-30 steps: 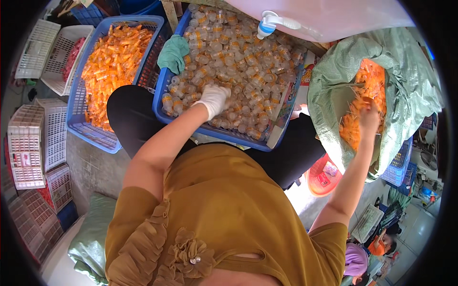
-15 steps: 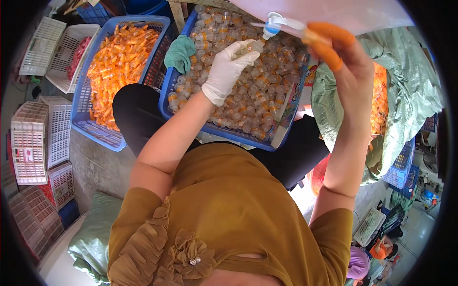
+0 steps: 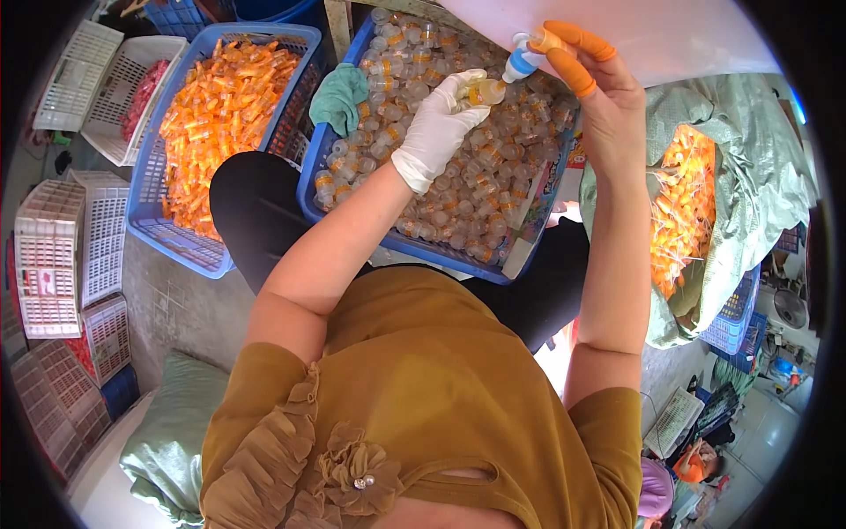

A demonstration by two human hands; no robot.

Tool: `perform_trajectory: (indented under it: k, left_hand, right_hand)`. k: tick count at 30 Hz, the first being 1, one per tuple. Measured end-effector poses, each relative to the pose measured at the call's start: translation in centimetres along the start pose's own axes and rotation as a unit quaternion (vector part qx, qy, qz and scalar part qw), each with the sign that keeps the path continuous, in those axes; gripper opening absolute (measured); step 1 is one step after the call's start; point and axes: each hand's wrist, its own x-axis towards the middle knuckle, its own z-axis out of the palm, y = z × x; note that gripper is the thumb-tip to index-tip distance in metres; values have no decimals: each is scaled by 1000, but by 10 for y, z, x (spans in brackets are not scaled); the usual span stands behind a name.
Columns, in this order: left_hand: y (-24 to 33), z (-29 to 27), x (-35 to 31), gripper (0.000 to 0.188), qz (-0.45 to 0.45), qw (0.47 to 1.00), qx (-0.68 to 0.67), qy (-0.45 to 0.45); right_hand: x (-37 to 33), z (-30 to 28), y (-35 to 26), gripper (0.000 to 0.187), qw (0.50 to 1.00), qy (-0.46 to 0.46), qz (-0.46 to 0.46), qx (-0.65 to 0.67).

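My left hand (image 3: 441,119), in a white glove, is closed around a small clear bottle (image 3: 483,93) with an orange band and yellowish contents. The bottle tilts, its neck right at the nozzle of a blue-and-white tap (image 3: 520,63). Orange finger covers sit on two fingers of my right hand (image 3: 608,97). Those fingers pinch a small pale orange piece (image 3: 546,41) beside the top of the tap; its full shape is hidden. Beneath my hands, a blue tray (image 3: 308,176) holds many small clear bottles (image 3: 467,189) with orange bands.
A green cloth (image 3: 337,99) hangs on the tray's left rim. Left of it stands a blue basket (image 3: 141,198) of orange-filled pieces. A green sack (image 3: 758,176) with orange pieces bearing thin white sticks is at right. Pale sheeting (image 3: 634,35) spreads behind the tap. White crates (image 3: 48,256) line the far left.
My left hand has moved slightly right with the bottle, which now looks yellower and meets the tap's nozzle. My right hand has shifted left and up, closer to the tap.
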Motion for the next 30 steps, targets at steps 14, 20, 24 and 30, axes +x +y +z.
perform_trajectory:
  k: [14, 20, 24, 30]
  left_hand:
    - [12, 1, -4, 46, -7, 1000, 22, 1]
    - [23, -7, -16, 41, -61, 986, 156, 24]
    - [37, -23, -34, 37, -135, 979, 148, -34]
    - [49, -14, -59, 38, -241, 946, -140, -168]
  right_hand:
    - [-8, 3, -7, 31, 998, 60, -15, -16]
    - [-32, 6, -35, 31, 960, -54, -130, -240]
    - [-52, -23, -20, 27, 851, -53, -179, -491]
    - [-68, -17, -29, 28, 915, -147, -130, -351]
